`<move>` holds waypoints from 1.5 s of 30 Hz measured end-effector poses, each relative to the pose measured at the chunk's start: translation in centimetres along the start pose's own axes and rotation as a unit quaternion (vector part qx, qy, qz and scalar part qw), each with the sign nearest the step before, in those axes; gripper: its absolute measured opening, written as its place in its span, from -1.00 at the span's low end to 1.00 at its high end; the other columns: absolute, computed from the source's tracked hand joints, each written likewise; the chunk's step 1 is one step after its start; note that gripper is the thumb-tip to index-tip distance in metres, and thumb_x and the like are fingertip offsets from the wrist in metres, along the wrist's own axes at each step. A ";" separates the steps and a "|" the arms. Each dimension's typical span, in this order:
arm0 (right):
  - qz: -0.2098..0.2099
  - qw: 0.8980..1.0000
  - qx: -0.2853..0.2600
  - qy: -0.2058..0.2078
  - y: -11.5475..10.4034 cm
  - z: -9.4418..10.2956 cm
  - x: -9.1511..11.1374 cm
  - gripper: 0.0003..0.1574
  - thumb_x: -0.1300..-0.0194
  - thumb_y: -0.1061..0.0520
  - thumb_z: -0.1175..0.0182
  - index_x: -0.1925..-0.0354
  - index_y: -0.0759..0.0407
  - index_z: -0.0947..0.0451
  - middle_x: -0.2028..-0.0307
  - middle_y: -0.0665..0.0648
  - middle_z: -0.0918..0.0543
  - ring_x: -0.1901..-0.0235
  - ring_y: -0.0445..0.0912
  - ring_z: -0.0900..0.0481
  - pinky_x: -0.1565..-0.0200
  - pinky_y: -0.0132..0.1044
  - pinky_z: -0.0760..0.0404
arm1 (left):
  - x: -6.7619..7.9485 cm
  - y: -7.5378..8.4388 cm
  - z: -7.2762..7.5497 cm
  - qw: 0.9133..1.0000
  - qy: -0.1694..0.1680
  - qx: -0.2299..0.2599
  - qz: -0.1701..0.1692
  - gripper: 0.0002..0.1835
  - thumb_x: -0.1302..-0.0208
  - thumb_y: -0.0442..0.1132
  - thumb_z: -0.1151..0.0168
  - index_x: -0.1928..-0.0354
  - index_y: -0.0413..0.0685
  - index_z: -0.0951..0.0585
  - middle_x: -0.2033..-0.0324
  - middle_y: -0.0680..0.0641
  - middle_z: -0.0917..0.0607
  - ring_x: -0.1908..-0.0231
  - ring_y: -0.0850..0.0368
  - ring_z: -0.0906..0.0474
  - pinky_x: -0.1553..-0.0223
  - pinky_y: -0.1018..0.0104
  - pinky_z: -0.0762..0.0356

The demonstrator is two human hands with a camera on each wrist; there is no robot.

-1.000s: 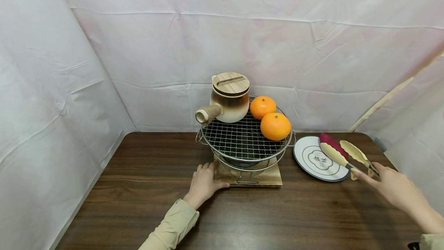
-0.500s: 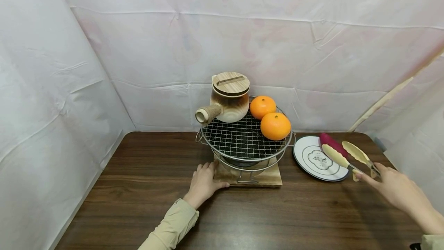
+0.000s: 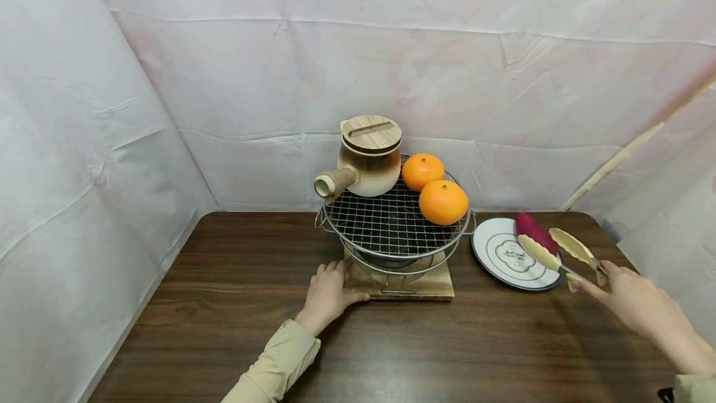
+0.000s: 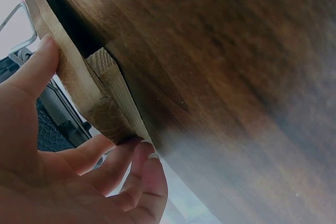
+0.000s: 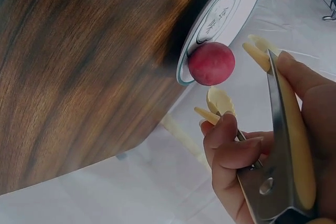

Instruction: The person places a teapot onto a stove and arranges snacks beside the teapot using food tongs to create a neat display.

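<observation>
My left hand (image 3: 327, 296) holds the front left corner of a wooden board (image 3: 440, 285) under a round grill. In the left wrist view its thumb lies on the front edge and the fingers curl at the board's side (image 4: 79, 77). At the right, my right hand (image 3: 643, 306) grips metal tongs (image 3: 573, 246) with cream scalloped tips. The tongs are spread, one tip on each side of the near end of a magenta sweet potato (image 3: 534, 231). This lies on a white plate (image 3: 489, 247) with a dark rim. The right wrist view shows the sweet potato end-on (image 5: 211, 64), apart from both tips.
On the grill's wire mesh (image 3: 380, 229) stand a brown-and-cream pot (image 3: 371, 173) with a wooden lid and side handle, and two oranges (image 3: 444, 203). The handle points front left. White cloth (image 3: 313, 79) hangs behind the dark wood table (image 3: 235, 303).
The tongs in my right hand have shifted very slightly to the right and nearer. My left hand, the grill and the plate stay as they were.
</observation>
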State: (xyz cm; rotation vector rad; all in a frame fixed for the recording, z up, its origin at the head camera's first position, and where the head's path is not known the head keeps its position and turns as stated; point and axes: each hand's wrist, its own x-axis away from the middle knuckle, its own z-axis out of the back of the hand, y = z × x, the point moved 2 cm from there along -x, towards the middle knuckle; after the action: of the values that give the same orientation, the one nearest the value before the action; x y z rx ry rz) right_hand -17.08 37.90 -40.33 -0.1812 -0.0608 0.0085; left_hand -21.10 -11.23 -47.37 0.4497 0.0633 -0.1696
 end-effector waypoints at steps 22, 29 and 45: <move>-0.013 1.000 0.011 -0.024 -0.2 -1.3 -0.5 -0.16 -0.32 -0.43 0.01 0.19 0.38 -0.39 0.49 0.20 -0.42 0.47 0.14 -0.48 0.51 0.12 -0.44 | 0.0 0.0 0.1 1.000 -0.001 0.008 0.002 -0.04 0.19 0.19 -0.52 -0.29 -0.11 -0.44 -0.01 -0.21 -0.64 -0.01 -0.16 -0.48 0.01 -0.09 -0.46; -0.014 1.000 0.012 -0.017 -0.4 -1.8 -0.6 -0.20 -0.30 -0.44 -0.01 0.23 0.32 -0.39 0.49 0.23 -0.44 0.47 0.20 -0.53 0.55 0.09 -0.41 | 0.0 0.0 0.1 1.000 0.001 0.006 0.001 -0.04 0.19 0.20 -0.51 -0.28 -0.10 -0.45 -0.01 -0.20 -0.64 0.00 -0.15 -0.48 0.01 -0.09 -0.47; 0.021 0.999 0.033 0.026 -0.5 -2.3 -0.6 -0.15 -0.35 -0.33 -0.04 0.04 0.51 -0.40 0.37 0.40 -0.59 0.39 0.32 -0.59 0.46 0.17 -0.48 | -0.1 -0.1 -0.1 1.000 0.002 0.012 0.001 -0.04 0.19 0.19 -0.52 -0.29 -0.09 -0.44 -0.03 -0.22 -0.63 -0.02 -0.17 -0.48 0.00 -0.09 -0.46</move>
State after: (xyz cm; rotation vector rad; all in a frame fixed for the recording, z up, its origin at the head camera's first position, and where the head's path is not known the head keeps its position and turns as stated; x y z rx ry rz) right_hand -17.51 36.98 -42.48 -0.1162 -0.0043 0.0485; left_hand -21.17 -11.27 -47.45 0.4743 0.0656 -0.1671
